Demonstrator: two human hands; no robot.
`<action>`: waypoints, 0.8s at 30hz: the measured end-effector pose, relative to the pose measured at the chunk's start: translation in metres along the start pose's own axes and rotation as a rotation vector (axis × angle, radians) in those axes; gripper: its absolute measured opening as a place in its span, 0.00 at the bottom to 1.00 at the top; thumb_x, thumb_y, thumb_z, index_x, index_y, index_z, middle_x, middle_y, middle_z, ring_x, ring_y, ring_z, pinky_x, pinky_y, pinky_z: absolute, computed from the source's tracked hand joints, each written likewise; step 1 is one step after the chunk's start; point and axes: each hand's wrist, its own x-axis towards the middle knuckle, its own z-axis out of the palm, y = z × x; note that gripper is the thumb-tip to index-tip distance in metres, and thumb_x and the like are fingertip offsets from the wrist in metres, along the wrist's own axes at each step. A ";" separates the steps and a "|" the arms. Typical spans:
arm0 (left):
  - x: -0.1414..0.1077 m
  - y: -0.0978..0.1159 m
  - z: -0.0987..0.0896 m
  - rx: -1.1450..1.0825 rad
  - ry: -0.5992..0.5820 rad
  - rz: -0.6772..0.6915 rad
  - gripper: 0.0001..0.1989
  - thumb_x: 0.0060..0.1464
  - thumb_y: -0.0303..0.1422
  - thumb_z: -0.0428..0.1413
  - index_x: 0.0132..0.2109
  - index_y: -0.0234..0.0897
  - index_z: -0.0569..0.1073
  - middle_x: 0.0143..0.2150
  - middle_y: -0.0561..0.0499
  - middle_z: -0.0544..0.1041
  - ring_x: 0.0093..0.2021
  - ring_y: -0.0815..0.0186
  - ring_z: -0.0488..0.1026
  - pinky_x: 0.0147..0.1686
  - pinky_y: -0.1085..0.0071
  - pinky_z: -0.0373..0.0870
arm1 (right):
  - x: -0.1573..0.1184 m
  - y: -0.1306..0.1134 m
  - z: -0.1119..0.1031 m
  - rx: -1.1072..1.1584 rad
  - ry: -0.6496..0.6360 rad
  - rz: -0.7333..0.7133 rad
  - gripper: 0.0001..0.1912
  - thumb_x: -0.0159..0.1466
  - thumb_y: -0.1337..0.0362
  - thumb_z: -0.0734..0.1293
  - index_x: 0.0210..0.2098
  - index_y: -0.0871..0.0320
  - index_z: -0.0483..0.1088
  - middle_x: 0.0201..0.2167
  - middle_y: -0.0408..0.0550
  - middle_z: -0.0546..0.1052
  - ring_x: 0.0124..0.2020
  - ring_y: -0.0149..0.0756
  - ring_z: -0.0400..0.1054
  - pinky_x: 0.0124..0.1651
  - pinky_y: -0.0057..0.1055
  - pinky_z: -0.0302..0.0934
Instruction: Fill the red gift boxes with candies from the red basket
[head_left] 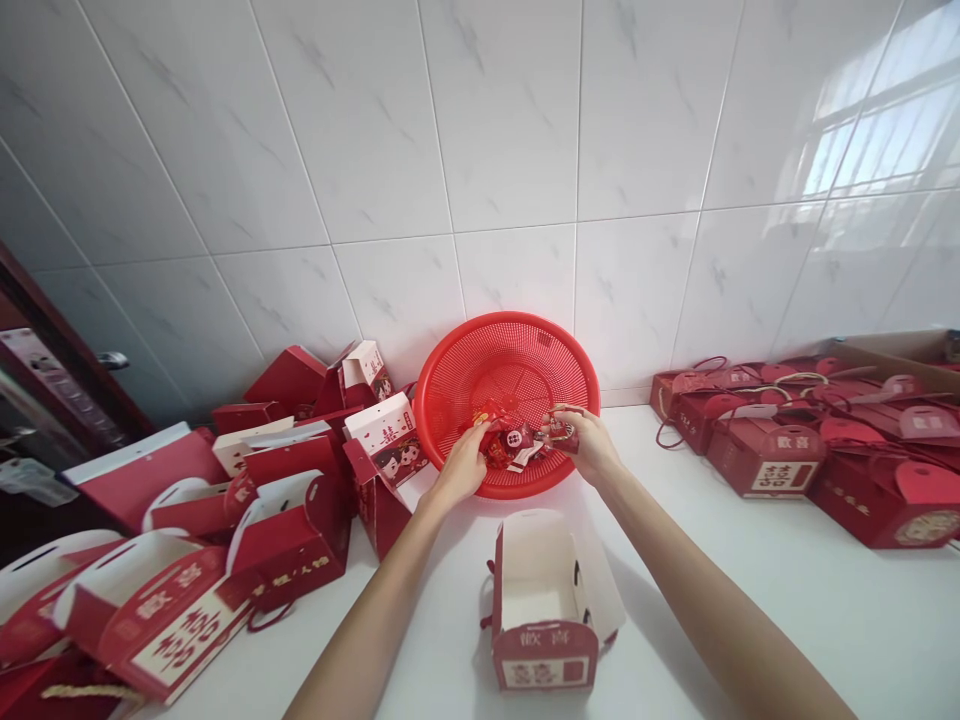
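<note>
A red plastic basket (pixel 442 350) leans toward the tiled wall, with several wrapped candies (pixel 516 440) gathered at its near side. Over the basket's near left rim reaches my left hand (pixel 463 466), its fingers closed at the edge of a red candy wrapper (pixel 491 412). My right hand (pixel 591 445) comes in over the right rim. Its fingers are curled round some shiny wrapped candies (pixel 559 432), partly hidden by the hand. In front of the basket, between my forearms, stands an open red gift box (pixel 544 640) with a pale interior that shows no contents.
Open red gift boxes (pixel 292 530) crowd the left of the white table (pixel 675 570), one white-fronted box (pixel 390 440) beside the basket. Closed red boxes (pixel 765 455) with cord handles stand at right, near a brown cardboard carton (pixel 900 350). The tiled wall (pixel 510 270) bounds the back.
</note>
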 end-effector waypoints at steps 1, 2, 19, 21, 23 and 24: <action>0.000 -0.001 -0.001 0.008 -0.002 0.000 0.36 0.45 0.14 0.47 0.61 0.36 0.71 0.63 0.45 0.73 0.64 0.60 0.69 0.67 0.60 0.60 | 0.000 0.000 0.000 -0.001 -0.008 -0.002 0.10 0.47 0.70 0.71 0.28 0.56 0.68 0.24 0.44 0.78 0.26 0.34 0.74 0.28 0.28 0.68; 0.000 -0.001 -0.003 0.015 -0.005 -0.001 0.35 0.45 0.14 0.47 0.60 0.36 0.73 0.61 0.44 0.75 0.62 0.60 0.70 0.66 0.60 0.62 | 0.000 0.001 0.000 -0.002 -0.017 -0.004 0.10 0.47 0.70 0.71 0.28 0.56 0.68 0.24 0.44 0.78 0.26 0.34 0.74 0.28 0.28 0.68; -0.009 0.012 -0.001 -0.010 -0.250 -0.001 0.27 0.47 0.14 0.50 0.49 0.38 0.81 0.50 0.45 0.82 0.51 0.57 0.78 0.55 0.66 0.70 | -0.002 0.004 -0.001 -0.064 -0.087 0.021 0.12 0.44 0.67 0.72 0.29 0.56 0.68 0.25 0.44 0.78 0.26 0.34 0.72 0.30 0.30 0.67; -0.008 0.013 -0.001 -0.061 -0.210 -0.008 0.24 0.45 0.14 0.52 0.45 0.36 0.82 0.46 0.45 0.83 0.47 0.58 0.79 0.52 0.66 0.72 | -0.003 0.004 0.000 -0.059 -0.092 0.022 0.11 0.45 0.67 0.71 0.29 0.56 0.68 0.25 0.44 0.78 0.25 0.33 0.71 0.29 0.29 0.67; -0.006 0.013 -0.002 -0.125 -0.150 -0.023 0.20 0.44 0.16 0.54 0.41 0.36 0.82 0.42 0.46 0.83 0.42 0.59 0.79 0.49 0.66 0.73 | -0.004 0.003 0.001 -0.057 -0.089 0.026 0.10 0.46 0.67 0.71 0.29 0.56 0.68 0.24 0.43 0.78 0.24 0.33 0.71 0.29 0.29 0.66; -0.005 0.014 -0.003 -0.163 -0.116 -0.033 0.18 0.44 0.17 0.55 0.40 0.37 0.82 0.41 0.46 0.83 0.40 0.60 0.79 0.48 0.65 0.73 | -0.004 0.003 0.002 -0.055 -0.085 0.031 0.10 0.47 0.67 0.71 0.29 0.56 0.68 0.23 0.44 0.78 0.24 0.33 0.71 0.28 0.28 0.66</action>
